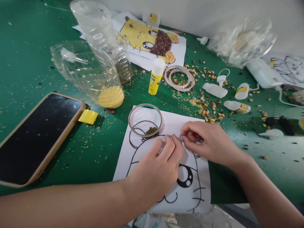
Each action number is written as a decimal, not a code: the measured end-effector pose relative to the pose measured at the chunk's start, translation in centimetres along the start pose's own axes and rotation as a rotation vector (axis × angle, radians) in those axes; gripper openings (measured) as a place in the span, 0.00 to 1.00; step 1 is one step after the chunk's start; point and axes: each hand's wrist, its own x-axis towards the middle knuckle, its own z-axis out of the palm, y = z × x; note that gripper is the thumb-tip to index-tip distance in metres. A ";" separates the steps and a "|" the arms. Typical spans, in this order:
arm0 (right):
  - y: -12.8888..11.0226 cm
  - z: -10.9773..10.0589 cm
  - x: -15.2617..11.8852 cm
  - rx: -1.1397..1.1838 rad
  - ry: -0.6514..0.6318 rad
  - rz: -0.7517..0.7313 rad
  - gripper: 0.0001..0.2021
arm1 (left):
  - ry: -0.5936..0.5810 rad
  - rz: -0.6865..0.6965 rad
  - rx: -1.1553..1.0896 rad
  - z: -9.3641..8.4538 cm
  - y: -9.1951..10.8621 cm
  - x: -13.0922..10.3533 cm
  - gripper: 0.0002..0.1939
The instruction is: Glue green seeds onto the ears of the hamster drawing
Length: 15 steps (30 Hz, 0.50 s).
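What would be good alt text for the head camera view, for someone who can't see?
A person's left hand and right hand are close together over a whiskered cartoon line drawing, where a tape roll and small green beans sit. Around it on a green table are a smartphone, an upright glue stick and scattered grains.

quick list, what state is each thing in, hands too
Left hand: open, fingers bent over the drawing
Right hand: fingertips pinched together, any held thing unclear
Drawing: flat, mostly bare line work
Beans: small heap on the drawing
Ring: lying at the drawing's top left corner
Glue stick: upright, capped
Phone: face up, screen dark
Front bottle: cut open, yellow grains inside
Bag: crumpled
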 end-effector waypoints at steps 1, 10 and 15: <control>0.0 -0.1 0.0 0.006 -0.003 0.007 0.01 | -0.004 0.001 0.001 0.0 0.0 0.0 0.20; 0.4 -0.5 -0.1 0.060 -0.047 -0.057 0.02 | -0.015 0.002 0.002 -0.1 0.0 0.0 0.20; 0.3 -0.5 -0.1 0.034 -0.041 -0.052 0.03 | -0.012 -0.007 -0.007 -0.1 0.1 0.0 0.20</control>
